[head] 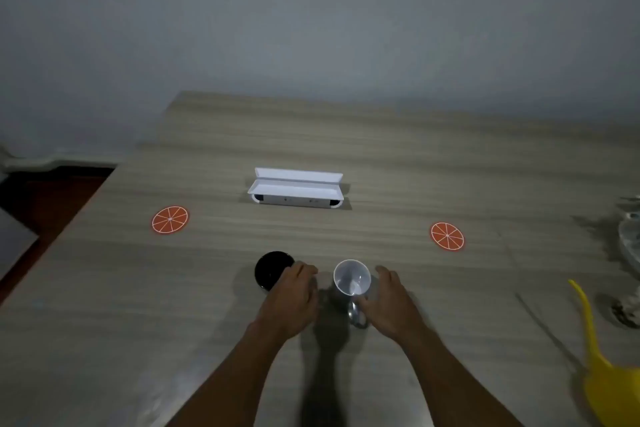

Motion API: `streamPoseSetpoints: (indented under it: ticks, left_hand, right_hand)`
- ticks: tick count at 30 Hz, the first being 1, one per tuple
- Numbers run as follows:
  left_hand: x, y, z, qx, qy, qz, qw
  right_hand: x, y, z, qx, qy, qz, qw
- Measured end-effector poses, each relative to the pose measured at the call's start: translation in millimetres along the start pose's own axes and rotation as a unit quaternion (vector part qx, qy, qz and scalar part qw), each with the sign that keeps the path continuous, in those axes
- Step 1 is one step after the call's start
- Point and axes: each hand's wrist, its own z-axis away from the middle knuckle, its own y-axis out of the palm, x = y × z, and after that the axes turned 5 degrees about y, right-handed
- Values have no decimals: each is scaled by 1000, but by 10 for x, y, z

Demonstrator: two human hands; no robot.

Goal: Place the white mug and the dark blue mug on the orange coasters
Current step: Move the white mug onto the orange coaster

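Desk (346, 149) space dominates: a broad wood-grain top with a white open box (296, 189) lying mid-surface, taken as the landmark for everything else. Left of the box and nearer the person lies 1 orange coaster (170, 220); right of it and nearer lies the other orange coaster (447, 235), well apart from the first. Bare wood runs from both mugs out to each coaster, so sideways travel looks unobstructed; the desk's left edge falls away just past the left coaster, and a yellow object (602, 374) sits far right of the box.

Nearer than the box, the dark blue mug (273, 270) and white mug (351, 279) stand upright, close together. Both are probably rigid, glazed, moderately heavy and breakable, best taken around the body or by the handle.

The left hand (292, 298) curls at the dark mug's near side, whether gripping I cannot tell. The right hand (389, 302) is spread beside the white mug, thumb near its handle, not visibly closed.
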Motion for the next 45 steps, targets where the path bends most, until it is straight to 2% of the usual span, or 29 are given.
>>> streamPoseSetpoints:
  ticks: [3, 9, 24, 30, 36, 45]
  left_hand:
    - [69, 98, 66, 9, -4, 22, 1000]
    - [59, 190, 155, 49, -31, 27, 998]
    - [190, 831, 308, 200, -58, -101, 973]
    - [187, 1012, 354, 182, -77, -90, 976]
    - [75, 1044, 215, 161, -34, -91, 982]
    - [-2, 1231, -517, 201, 14, -134, 970]
  right_hand:
    - [62, 44, -55, -3, -9, -20, 1000]
    - [120, 194, -197, 42, -31, -9, 999]
    - [24, 293, -243, 3, -25, -68, 997]
    - [-62, 308, -196, -24, -1, -108, 994]
    - [-175, 293, -185, -76, 67, -173, 980]
    - [-419, 61, -409, -140, 96, -158, 973]
